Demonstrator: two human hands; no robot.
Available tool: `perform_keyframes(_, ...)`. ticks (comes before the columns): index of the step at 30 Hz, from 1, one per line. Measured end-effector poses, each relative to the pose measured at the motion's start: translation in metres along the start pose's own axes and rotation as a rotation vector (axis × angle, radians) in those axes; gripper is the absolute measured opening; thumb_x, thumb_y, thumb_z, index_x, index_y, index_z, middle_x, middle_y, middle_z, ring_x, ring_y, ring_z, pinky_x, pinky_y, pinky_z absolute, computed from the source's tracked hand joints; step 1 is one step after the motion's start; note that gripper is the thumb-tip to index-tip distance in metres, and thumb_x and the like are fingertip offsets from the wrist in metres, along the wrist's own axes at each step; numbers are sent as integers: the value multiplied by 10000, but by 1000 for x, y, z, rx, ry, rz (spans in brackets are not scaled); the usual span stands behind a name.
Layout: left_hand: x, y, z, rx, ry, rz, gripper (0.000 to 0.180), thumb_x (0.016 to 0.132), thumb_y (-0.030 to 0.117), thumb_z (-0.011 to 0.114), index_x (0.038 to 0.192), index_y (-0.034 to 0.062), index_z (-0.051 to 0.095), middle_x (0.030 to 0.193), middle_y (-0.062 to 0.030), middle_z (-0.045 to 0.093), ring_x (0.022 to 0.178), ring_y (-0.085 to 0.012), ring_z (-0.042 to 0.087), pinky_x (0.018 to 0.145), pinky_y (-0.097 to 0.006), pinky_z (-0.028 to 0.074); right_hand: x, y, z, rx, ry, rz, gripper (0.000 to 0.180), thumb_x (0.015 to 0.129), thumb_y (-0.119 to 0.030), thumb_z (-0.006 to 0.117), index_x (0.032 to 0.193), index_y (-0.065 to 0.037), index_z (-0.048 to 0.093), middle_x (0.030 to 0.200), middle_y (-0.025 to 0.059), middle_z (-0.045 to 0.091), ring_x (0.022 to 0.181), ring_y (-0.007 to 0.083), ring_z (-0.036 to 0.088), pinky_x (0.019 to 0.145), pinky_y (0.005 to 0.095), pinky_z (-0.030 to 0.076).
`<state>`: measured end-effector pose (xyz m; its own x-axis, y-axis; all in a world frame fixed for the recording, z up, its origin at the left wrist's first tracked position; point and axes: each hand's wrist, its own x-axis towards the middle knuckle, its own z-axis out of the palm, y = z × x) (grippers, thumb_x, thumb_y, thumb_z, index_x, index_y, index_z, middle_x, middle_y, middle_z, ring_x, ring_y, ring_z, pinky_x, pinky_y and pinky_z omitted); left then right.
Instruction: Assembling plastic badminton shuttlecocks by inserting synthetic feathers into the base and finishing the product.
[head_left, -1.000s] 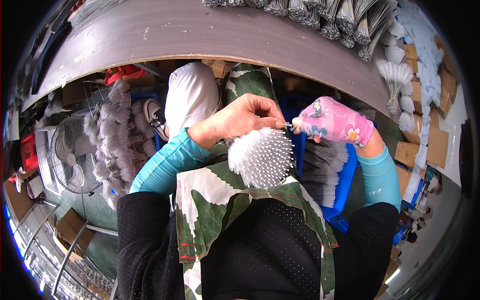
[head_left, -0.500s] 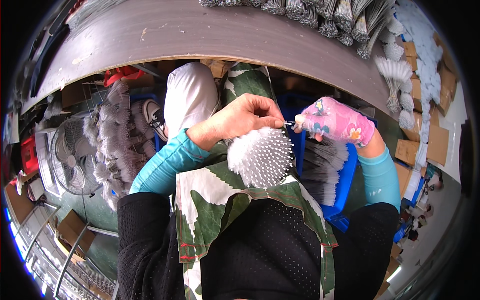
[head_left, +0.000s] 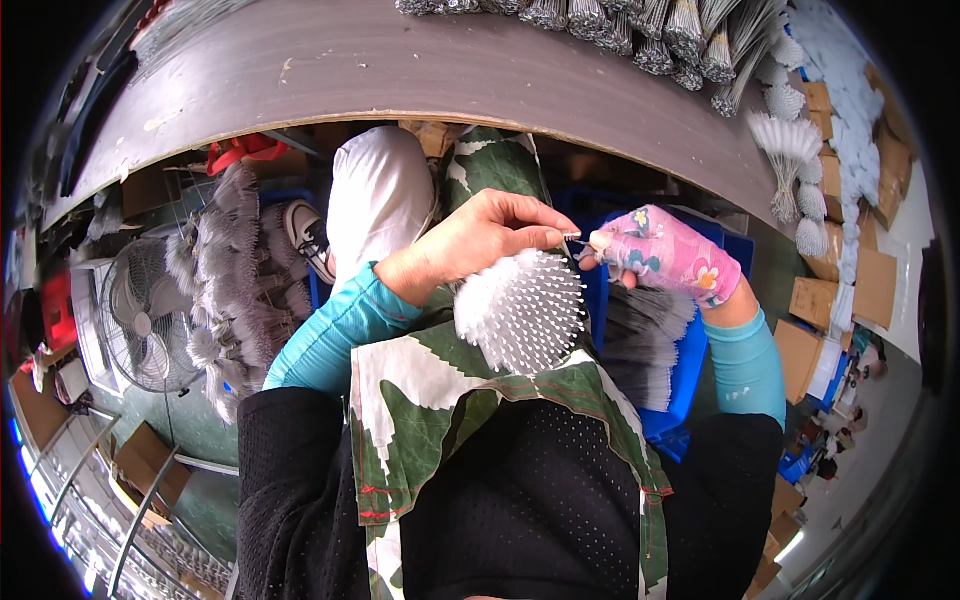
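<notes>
While the bare left hand [head_left: 470, 245] curls over the white bristle cluster [head_left: 522, 308], its grip is pinched shut on a thin wire [head_left: 573, 237] at the cluster's upper edge. Just right of that pinch, the right hand [head_left: 665, 258], in a pink flowered glove, closes its fingertips on the same wire's other end. Below the gloved hand lies a blue bin [head_left: 690, 380] of grey bristle bundles. Above both hands curves the grey tabletop [head_left: 400, 70], with wire bundles [head_left: 640, 30] along its far edge.
</notes>
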<state>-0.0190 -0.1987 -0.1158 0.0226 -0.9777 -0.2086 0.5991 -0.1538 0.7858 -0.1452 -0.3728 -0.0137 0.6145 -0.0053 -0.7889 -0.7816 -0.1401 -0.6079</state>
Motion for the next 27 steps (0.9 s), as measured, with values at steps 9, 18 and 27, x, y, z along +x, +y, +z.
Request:
perform_keyframes(9, 1, -4, -1, -77, 2, -16, 170, 897, 68, 566, 1031, 2, 645, 937, -31, 648, 815, -70, 571, 737, -208, 459, 3, -6, 3, -43, 68, -29, 261, 874, -240, 578, 850, 3, 671, 626, -28, 561, 518, 34, 467, 502, 184, 365)
perform_keyframes(18, -10, -22, -11, -189, 427, 191, 165, 924, 196, 549, 915, 41, 605, 842, 25, 592, 804, -31, 510, 773, -201, 427, 8, -20, 34, 112, 335, -479, 158, 764, -49, 691, 897, 11, 630, 829, 0, 582, 771, 79, 544, 710, 214, 452)
perform_keyframes(27, -32, -17, 1, -342, 309, 138, 210, 928, 230, 530, 903, 36, 607, 824, 33, 580, 769, -35, 505, 695, -199, 414, 35, -34, 40, -167, 171, -594, 219, 765, -95, 699, 938, 26, 642, 809, 57, 638, 787, 97, 583, 737, 250, 474)
